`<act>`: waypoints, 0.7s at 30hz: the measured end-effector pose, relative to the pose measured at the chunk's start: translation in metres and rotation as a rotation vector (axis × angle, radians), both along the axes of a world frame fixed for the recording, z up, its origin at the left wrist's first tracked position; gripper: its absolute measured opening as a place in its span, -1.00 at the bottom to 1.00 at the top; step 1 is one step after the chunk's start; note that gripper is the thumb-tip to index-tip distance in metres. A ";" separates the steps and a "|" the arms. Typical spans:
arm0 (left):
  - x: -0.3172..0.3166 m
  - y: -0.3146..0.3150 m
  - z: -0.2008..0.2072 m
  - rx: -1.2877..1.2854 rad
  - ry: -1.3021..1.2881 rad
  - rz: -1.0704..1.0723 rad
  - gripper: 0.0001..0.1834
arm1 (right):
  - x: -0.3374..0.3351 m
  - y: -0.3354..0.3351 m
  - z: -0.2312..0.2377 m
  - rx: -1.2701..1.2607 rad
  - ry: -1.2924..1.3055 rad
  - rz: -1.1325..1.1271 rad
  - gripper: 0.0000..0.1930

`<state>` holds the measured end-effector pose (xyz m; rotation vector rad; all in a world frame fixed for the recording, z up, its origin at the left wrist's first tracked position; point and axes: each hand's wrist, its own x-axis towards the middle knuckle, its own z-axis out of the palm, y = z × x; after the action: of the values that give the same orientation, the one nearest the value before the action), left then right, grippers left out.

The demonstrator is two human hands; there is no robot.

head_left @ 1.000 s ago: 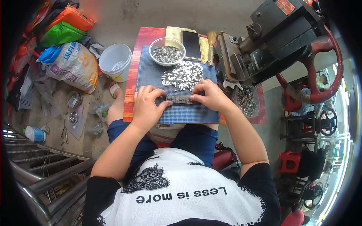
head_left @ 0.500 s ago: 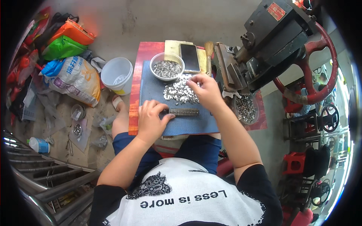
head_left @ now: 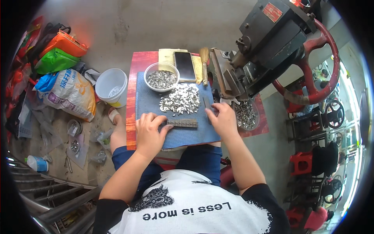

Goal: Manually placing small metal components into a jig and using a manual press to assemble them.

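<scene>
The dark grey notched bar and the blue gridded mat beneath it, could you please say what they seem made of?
The dark grey notched bar looks like dull metal, perhaps steel, from its grey tone and straight edges. The blue gridded mat seems matte rubber or plastic, given its unshiny texture.

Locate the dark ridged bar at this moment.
In the head view, the bar lies mid-width on the blue mat, just nearer the person than the pile of silver pieces, with the left hand at its left end.
</scene>
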<state>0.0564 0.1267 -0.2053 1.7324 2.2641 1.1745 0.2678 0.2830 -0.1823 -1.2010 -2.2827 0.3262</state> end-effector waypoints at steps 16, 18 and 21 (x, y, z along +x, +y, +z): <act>0.002 0.001 -0.007 0.058 -0.052 -0.005 -0.81 | -0.018 -0.010 0.015 -0.279 0.046 0.608 -0.75; 0.002 0.000 -0.008 0.055 -0.059 -0.008 -0.80 | -0.019 -0.010 0.016 -0.275 0.033 0.621 -0.76; 0.002 -0.001 -0.008 0.054 -0.051 0.003 -0.79 | -0.022 -0.007 0.013 -0.265 0.008 0.640 -0.77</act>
<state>0.0581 0.1254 -0.2137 1.6969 2.2274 1.2761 0.2460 0.2755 -0.1694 -0.5363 -2.6254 0.8841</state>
